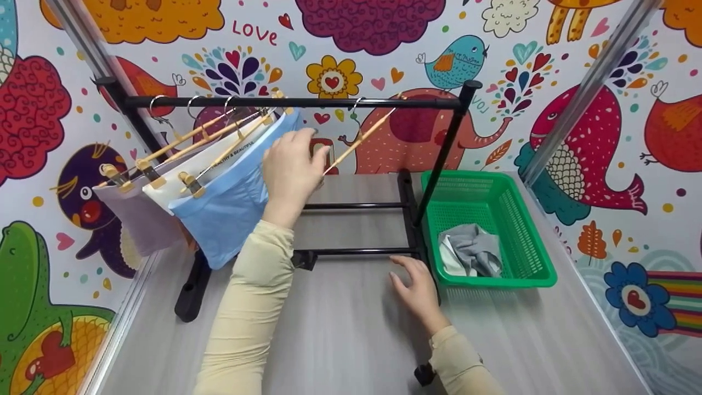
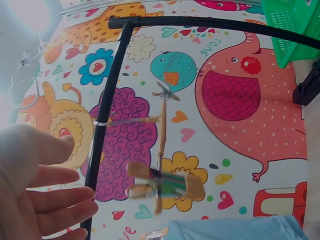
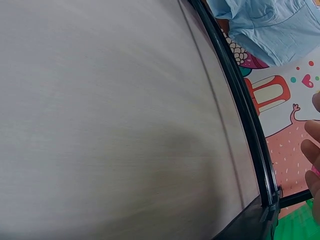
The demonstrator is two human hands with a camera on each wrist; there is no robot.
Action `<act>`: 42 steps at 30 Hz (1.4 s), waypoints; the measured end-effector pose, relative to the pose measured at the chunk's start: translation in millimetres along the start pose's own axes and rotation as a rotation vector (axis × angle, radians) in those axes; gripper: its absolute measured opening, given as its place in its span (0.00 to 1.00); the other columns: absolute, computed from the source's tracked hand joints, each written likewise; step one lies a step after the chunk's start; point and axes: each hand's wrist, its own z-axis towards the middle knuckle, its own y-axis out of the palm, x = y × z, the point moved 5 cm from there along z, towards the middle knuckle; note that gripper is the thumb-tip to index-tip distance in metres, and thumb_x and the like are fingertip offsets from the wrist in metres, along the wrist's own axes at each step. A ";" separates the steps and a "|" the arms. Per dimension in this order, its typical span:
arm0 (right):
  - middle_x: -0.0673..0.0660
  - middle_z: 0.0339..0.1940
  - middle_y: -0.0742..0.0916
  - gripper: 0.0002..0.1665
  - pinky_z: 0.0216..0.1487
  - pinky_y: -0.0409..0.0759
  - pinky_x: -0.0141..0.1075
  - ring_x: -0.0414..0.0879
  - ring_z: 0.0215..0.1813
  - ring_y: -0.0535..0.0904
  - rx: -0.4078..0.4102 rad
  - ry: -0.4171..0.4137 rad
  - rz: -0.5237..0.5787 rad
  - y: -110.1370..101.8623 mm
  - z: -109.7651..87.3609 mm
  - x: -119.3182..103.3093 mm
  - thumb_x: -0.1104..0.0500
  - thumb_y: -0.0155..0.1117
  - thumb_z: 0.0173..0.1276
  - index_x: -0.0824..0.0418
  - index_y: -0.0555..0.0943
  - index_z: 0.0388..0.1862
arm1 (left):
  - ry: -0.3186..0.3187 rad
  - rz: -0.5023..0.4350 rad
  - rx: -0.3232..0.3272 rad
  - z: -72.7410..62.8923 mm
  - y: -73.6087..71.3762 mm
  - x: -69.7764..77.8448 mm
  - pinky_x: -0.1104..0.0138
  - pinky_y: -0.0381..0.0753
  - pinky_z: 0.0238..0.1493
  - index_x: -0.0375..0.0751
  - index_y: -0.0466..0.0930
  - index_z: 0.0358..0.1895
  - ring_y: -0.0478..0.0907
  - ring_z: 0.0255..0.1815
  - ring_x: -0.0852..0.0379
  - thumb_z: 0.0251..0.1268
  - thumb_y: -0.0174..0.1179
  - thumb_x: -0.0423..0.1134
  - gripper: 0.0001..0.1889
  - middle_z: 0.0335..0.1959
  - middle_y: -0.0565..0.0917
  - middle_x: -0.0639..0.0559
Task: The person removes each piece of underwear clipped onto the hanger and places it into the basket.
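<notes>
In the head view my left hand (image 1: 290, 170) is raised in front of the rack, between the blue shorts (image 1: 227, 216) and a bare wooden clip hanger (image 1: 364, 137). The left wrist view shows that hand (image 2: 50, 185) with fingers extended and apart from the hanger (image 2: 162, 130), which dangles from the top bar. My right hand (image 1: 414, 291) is lower, left of the green basket (image 1: 526, 236), its fingers loosely bent and holding nothing. Behind the blue shorts hang a white garment (image 1: 164, 193) with printed lettering and a mauve one (image 1: 145, 219), clipped to hangers.
A black garment rack (image 1: 406, 103) spans the table (image 1: 351, 323), with two lower crossbars and dark feet. Inside the basket lies a crumpled grey and white cloth (image 1: 474, 249). A cartoon-patterned wall (image 1: 378, 71) stands behind.
</notes>
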 end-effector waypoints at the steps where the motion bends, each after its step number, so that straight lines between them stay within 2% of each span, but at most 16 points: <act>1: 0.53 0.49 0.86 0.21 0.54 0.76 0.47 0.50 0.53 0.80 -0.005 0.002 -0.001 -0.1 0.4 0.3 0.65 0.72 0.61 0.59 0.83 0.54 | -0.007 -0.003 0.007 0.1 -3.4 -3.5 0.51 0.74 0.51 0.40 0.82 0.56 0.80 0.50 0.43 0.67 0.64 0.48 0.21 0.51 0.84 0.43; 8: 0.52 0.52 0.86 0.21 0.57 0.76 0.48 0.50 0.56 0.79 -0.052 0.030 -0.021 -1.5 6.0 1.3 0.64 0.71 0.62 0.58 0.83 0.55 | -0.105 0.009 -0.020 1.6 -18.7 -33.3 0.50 0.71 0.58 0.39 0.79 0.60 0.77 0.58 0.43 0.68 0.62 0.48 0.22 0.57 0.82 0.42; 14: 0.53 0.52 0.86 0.22 0.57 0.75 0.48 0.51 0.56 0.79 -0.060 0.008 -0.053 -3.5 13.6 -0.9 0.63 0.72 0.62 0.58 0.82 0.56 | -0.179 0.057 -0.024 1.4 -24.7 -60.4 0.48 0.69 0.58 0.40 0.77 0.62 0.75 0.59 0.40 0.69 0.62 0.47 0.23 0.59 0.80 0.41; 18: 0.53 0.52 0.86 0.21 0.57 0.75 0.48 0.51 0.55 0.79 -0.061 0.002 -0.059 -4.3 17.1 -2.4 0.62 0.72 0.63 0.58 0.82 0.56 | -0.187 0.105 -0.005 1.5 -25.4 -75.5 0.47 0.66 0.58 0.38 0.77 0.61 0.74 0.59 0.38 0.68 0.62 0.46 0.23 0.58 0.80 0.39; 26: 0.53 0.51 0.86 0.21 0.55 0.76 0.48 0.50 0.54 0.79 -0.048 -0.033 -0.039 -0.3 16.8 -4.8 0.63 0.72 0.63 0.59 0.82 0.55 | -0.181 0.234 0.054 3.4 -26.7 -100.4 0.46 0.61 0.62 0.31 0.77 0.51 0.73 0.55 0.34 0.64 0.66 0.43 0.21 0.52 0.80 0.33; 29: 0.53 0.51 0.86 0.21 0.55 0.76 0.48 0.51 0.54 0.79 -0.050 -0.039 -0.040 0.3 17.1 -5.5 0.63 0.72 0.62 0.59 0.82 0.55 | -0.195 0.273 0.030 4.5 -27.1 -107.6 0.46 0.58 0.64 0.30 0.76 0.51 0.72 0.56 0.34 0.63 0.66 0.43 0.21 0.53 0.79 0.32; 37: 0.53 0.51 0.86 0.21 0.55 0.76 0.47 0.50 0.53 0.79 -0.065 -0.034 -0.051 -0.8 21.3 -5.1 0.63 0.72 0.62 0.59 0.82 0.55 | -0.292 0.348 -0.103 3.9 -29.8 -126.9 0.41 0.53 0.66 0.28 0.74 0.56 0.71 0.59 0.31 0.66 0.63 0.44 0.23 0.55 0.77 0.29; 42: 0.53 0.52 0.86 0.21 0.55 0.76 0.47 0.50 0.54 0.79 -0.079 -0.027 -0.054 -0.6 22.7 -5.3 0.63 0.72 0.63 0.59 0.82 0.56 | -0.299 0.386 -0.137 1.5 -29.8 -135.5 0.41 0.47 0.70 0.27 0.76 0.55 0.72 0.58 0.29 0.66 0.62 0.43 0.22 0.53 0.78 0.27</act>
